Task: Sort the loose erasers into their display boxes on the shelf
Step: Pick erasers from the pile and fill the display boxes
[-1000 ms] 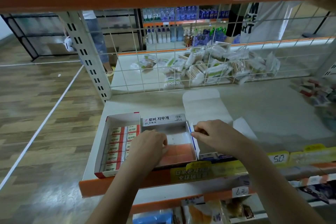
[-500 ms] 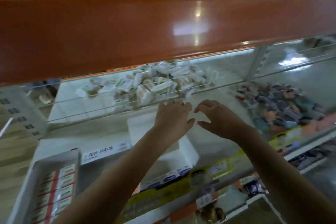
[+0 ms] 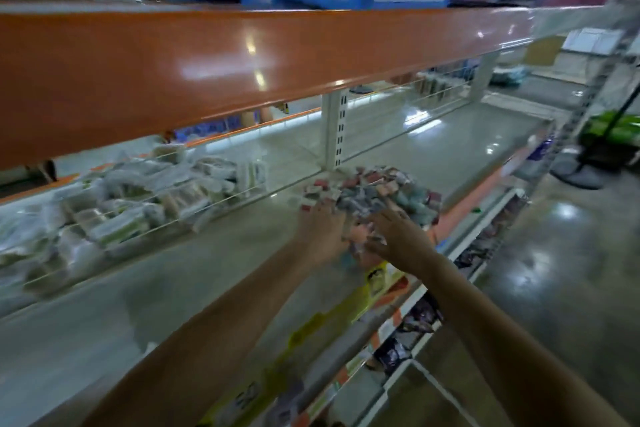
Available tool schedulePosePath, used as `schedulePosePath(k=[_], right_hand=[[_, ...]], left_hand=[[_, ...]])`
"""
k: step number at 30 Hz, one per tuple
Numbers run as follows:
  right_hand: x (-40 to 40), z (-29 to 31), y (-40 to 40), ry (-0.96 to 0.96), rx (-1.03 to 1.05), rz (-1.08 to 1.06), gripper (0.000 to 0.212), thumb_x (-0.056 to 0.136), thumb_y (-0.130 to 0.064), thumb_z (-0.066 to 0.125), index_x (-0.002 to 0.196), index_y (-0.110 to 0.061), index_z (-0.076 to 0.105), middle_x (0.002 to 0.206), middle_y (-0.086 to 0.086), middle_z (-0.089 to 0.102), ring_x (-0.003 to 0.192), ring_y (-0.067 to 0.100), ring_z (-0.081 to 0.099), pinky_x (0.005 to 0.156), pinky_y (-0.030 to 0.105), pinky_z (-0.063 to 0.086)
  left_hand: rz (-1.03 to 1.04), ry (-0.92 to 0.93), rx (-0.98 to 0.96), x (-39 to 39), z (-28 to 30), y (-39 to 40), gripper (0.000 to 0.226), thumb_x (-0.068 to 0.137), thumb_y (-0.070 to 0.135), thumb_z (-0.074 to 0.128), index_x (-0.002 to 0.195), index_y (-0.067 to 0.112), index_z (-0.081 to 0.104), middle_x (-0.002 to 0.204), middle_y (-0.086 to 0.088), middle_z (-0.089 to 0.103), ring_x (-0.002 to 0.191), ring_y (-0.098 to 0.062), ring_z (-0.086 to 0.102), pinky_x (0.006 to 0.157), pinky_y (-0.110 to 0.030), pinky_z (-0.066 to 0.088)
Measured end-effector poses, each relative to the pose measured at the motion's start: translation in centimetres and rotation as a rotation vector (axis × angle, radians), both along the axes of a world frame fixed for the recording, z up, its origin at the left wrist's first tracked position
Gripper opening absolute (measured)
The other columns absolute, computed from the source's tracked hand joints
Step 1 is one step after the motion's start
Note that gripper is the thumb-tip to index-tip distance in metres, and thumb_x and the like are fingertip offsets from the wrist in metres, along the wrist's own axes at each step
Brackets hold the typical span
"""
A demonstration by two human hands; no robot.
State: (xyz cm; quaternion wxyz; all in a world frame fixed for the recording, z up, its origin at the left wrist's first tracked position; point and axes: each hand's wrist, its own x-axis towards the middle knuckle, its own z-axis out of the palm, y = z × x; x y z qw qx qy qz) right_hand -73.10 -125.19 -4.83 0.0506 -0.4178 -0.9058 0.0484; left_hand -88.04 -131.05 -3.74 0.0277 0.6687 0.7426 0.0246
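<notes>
A heap of loose erasers in mixed red, blue and grey wrappers lies on the grey shelf, right of centre. Both my hands reach onto its near edge. My left hand lies palm down, its fingers stretched into the left side of the heap. My right hand is beside it with its fingers spread over the near right part. The picture is blurred by motion, and neither hand shows a grip on an eraser. The display boxes are out of view.
A wire fence runs along the shelf's back, with bagged packets piled behind it. The orange edge of the upper shelf hangs overhead. A white upright stands behind the heap. Yellow price labels line the front edge.
My view and both arms swung right along the shelf, away from the white eraser boxes. My hands went from hovering over the bare shelf to touching the eraser heap.
</notes>
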Motion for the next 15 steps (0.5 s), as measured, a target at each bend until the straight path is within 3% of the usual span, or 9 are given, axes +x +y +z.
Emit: schedulePosePath(k=[5,15], right_hand=[[2.7,-1.0,3.7,0.064,-0.038,-0.162,0.041,0.094,-0.031,0.049,0.132,-0.017,0.047,0.130,0.008,0.049,0.119,0.026,0.048,0.092,0.035,0.041],[3.2,-3.1,5.5,0.114,0.029,-0.097,0.034,0.095,-0.026,0.049,0.127,-0.016,0.052,0.126,0.005,0.050,0.118,0.022,0.042,0.091,0.029,0.041]], left_hand=[[0.009,-0.092,0.008,1.7,-1.2,4.6,0.045,0.089,0.036,0.053,0.127,0.014,0.047,0.127,-0.016,0.049,0.117,-0.034,0.047,0.088,-0.039,0.042],[0.073,-0.070,-0.009,1.2,-2.8,8.5,0.043,0.088,0.017,0.058,0.130,0.021,0.048,0.112,-0.006,0.060,0.098,-0.023,0.057,0.079,-0.034,0.049]])
